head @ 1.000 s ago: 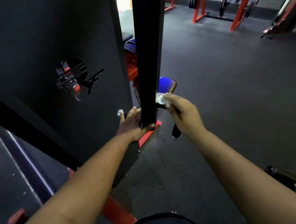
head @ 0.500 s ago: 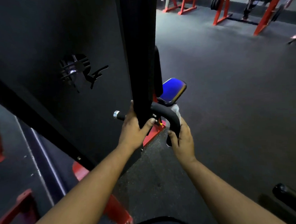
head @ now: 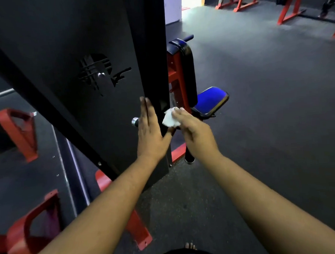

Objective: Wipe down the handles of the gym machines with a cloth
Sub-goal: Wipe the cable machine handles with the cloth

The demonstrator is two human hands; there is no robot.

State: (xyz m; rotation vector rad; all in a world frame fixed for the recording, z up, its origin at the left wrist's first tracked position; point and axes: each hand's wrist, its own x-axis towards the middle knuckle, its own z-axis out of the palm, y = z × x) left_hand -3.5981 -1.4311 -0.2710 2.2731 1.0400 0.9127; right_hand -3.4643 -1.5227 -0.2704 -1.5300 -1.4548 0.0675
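Cloth [head: 170, 118], white and crumpled, sits under my right hand [head: 197, 133], bunched between my straight fingertips and the black upright post [head: 156, 69] of the machine. My right fingers lie close together and fairly flat over the top of the cloth, pressing it rather than curling round it; whether my thumb is tucked beneath I cannot tell, since the hand covers it. Below my right wrist the black handle [head: 189, 156] drops toward the floor, its rounded end showing just past my forearm.

My left hand [head: 150, 131] is flat against the edge of the black shroud panel [head: 71, 54], fingers straight and held together, pointing up, with the thumb spread out to the right so its tip reaches round the post near the cloth. Just left of this hand a chrome-capped bar end [head: 134, 121] pokes out from the panel.

Behind the post stands the red frame [head: 176, 77] with a black back pad [head: 188, 73], and to its right a blue seat [head: 211, 99]. The dark rubber floor [head: 269, 121] stretches away to other red racks [head: 290, 5] at the far side. Red brackets [head: 23, 134] show blurred at the left edge.
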